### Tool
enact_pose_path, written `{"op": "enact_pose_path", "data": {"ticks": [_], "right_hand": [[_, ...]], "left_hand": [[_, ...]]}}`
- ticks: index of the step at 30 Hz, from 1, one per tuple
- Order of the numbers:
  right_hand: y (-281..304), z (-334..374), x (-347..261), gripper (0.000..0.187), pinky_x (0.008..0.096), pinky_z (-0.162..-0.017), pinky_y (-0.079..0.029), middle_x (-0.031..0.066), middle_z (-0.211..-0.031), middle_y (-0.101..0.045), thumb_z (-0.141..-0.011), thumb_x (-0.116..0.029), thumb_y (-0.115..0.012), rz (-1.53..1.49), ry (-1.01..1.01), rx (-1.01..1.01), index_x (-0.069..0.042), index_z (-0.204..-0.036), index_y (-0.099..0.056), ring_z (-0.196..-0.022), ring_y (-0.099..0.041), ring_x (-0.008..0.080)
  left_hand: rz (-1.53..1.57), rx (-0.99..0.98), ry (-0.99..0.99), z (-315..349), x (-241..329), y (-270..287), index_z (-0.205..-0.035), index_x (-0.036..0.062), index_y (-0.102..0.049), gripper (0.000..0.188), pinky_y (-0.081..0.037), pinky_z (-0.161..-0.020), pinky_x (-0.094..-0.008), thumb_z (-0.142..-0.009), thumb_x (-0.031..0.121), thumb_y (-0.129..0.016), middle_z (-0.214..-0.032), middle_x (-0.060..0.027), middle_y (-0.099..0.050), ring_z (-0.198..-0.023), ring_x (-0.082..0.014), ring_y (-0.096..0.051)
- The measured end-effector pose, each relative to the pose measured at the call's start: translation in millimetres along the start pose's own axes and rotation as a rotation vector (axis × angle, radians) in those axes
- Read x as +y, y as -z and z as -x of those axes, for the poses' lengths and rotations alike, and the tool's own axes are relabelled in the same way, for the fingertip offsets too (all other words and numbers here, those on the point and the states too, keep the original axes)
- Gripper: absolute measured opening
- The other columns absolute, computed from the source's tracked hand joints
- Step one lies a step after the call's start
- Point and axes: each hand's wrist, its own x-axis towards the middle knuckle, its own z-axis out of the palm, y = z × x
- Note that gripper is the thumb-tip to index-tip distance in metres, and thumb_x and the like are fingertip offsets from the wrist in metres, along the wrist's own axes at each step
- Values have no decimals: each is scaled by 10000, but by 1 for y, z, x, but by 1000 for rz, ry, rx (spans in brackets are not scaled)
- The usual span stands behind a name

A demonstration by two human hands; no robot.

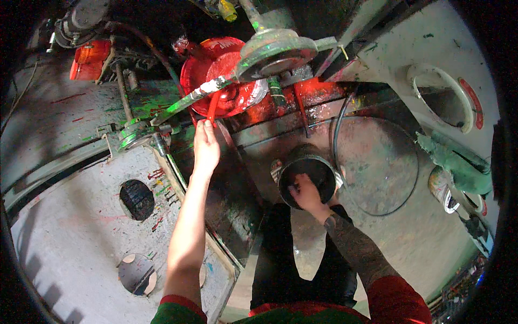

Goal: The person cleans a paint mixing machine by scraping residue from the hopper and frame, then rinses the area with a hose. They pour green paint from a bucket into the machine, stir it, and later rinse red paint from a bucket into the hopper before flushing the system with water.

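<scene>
My left hand (206,148) is closed on the lower end of a narrow red paint-coated strip, perhaps a scraper or stirring stick (213,107). This strip reaches up against a round red paint-covered pan (189,81), beneath a paint-splashed metal arm (197,93). Over a dark, round bucket (309,153) in front of my legs, my right hand (307,193) dips into the mouth. Its fingers are partly hidden and dim, so what they hold, if anything, does not show. The bucket's inside looks black.
A round machine head (276,54) overhangs the red pan on its right. At the left lies a paint-spotted panel (81,227) with round holes. A black hose (335,135) loops over the floor. Some green cloth (456,162) hangs at the right beside a can (442,189).
</scene>
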Motion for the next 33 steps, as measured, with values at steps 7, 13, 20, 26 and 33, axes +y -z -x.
{"op": "enact_pose_path", "data": {"ticks": [7,13,20,26,33], "right_hand": [[37,-14,73,356,428,-772,-548,161,-1024,-613,-903,-113,-699,-102,27,150,2,-1214,-571,-858,-667,344],[32,-3,97,379,444,-794,-544,203,-1086,-654,-901,-154,-689,-94,-117,95,4,-1227,-576,-950,-689,369],[-63,4,206,487,461,-859,-556,251,-1180,-652,-910,-239,-620,436,-29,-225,3,-1328,-558,-994,-672,400],[-169,-67,338,449,481,-968,-523,219,-1302,-606,-823,-193,-671,201,193,268,-48,-1246,-626,-1218,-582,399],[-186,-110,344,421,521,-992,-486,208,-1254,-625,-816,-182,-682,520,-64,-102,-73,-1220,-641,-1202,-584,412]], "left_hand": [[209,-58,31,10,-27,10,-1272,-56,-557,540,-443,-989,-370,-1114,421,-361,-1157,-190,-644,-1095,-272,-596],[177,3,-3,17,-33,8,-1275,-63,-545,556,-454,-866,-326,-1107,443,-386,-1022,-97,-608,-939,-191,-548],[109,-23,0,9,-35,14,-1303,-50,-561,575,-446,-979,-335,-1103,460,-388,-1183,-133,-641,-1087,-214,-582],[266,53,51,15,-44,14,-1210,56,-596,484,-434,-780,-277,-1107,475,-376,-994,13,-577,-861,-104,-498],[504,97,46,20,-61,27,-1346,38,-559,526,-481,-958,-339,-1096,476,-407,-1209,-67,-628,-1061,-170,-594]]}}
